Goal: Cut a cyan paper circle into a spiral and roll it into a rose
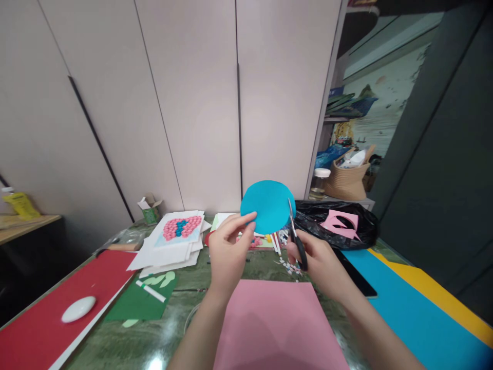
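Note:
My left hand [233, 244] pinches the lower left edge of a round blue paper disc [268, 205] between thumb and fingers, holding it up above the table. My right hand [314, 257] grips black-handled scissors [297, 241]. Their blades point upward and lie against the disc's right edge; whether they are parted I cannot tell. Below both hands a pink paper sheet [277, 324] lies flat on the table. Small white paper scraps [290, 267] are scattered under the scissors.
To the left are stacked white sheets [169, 257] with a pink-and-blue picture, green paper [142, 298] and red paper [88, 282] bearing a white oval object [78, 309]. To the right lie a black plastic bag [365, 226] with pink offcuts, a dark tablet [356, 275] and blue paper [408, 303].

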`<state>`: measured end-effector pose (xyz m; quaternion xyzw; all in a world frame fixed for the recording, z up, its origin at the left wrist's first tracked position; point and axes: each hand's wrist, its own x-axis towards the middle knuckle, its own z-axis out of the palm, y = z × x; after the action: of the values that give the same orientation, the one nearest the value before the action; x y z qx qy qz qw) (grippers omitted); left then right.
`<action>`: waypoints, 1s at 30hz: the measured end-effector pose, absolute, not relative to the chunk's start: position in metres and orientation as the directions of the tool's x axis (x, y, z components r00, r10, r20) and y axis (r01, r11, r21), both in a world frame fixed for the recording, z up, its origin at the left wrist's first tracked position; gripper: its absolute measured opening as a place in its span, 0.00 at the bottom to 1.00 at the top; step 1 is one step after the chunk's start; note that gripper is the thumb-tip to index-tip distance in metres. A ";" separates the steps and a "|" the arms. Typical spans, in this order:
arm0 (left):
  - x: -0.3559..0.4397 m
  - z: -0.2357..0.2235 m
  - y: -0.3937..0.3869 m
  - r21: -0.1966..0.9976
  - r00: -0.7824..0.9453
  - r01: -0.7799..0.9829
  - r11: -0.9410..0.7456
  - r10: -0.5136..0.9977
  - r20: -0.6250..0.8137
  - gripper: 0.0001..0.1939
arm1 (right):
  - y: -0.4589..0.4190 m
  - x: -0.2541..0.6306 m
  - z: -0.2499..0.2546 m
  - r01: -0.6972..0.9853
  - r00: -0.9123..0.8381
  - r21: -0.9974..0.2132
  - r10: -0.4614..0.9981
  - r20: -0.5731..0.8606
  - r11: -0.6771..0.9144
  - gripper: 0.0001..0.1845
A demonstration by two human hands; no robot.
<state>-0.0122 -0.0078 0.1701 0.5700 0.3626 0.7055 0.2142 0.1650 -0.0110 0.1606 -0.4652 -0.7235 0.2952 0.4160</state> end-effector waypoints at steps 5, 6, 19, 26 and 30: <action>-0.013 0.170 -0.008 0.771 -0.273 0.097 -0.630 0.728 0.629 0.10 | -0.011 0.166 0.160 0.433 -0.222 -0.813 0.920 0.323 0.390 0.20; -0.013 0.170 -0.008 0.770 -0.274 0.101 -0.630 0.726 0.630 0.10 | -0.010 0.166 0.159 0.436 -0.224 -0.810 0.919 0.323 0.391 0.20; -0.010 0.171 -0.009 0.792 -0.327 0.100 -0.602 0.732 0.597 0.15 | -0.007 0.167 0.155 0.439 -0.222 -0.806 0.917 0.331 0.397 0.19; -0.007 0.167 -0.007 0.809 -0.330 0.033 -0.587 0.758 0.563 0.23 | -0.008 0.164 0.156 0.404 -0.225 -0.831 0.922 0.314 0.381 0.18; -0.006 0.167 -0.007 0.817 -0.316 0.022 -0.576 0.772 0.552 0.23 | -0.011 0.162 0.157 0.342 -0.230 -0.864 0.924 0.305 0.370 0.19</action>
<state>-0.0064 -0.0072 0.1674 0.5230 0.3792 0.7172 0.2615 0.1625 -0.0106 0.1573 -0.4476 -0.7072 0.3387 0.4299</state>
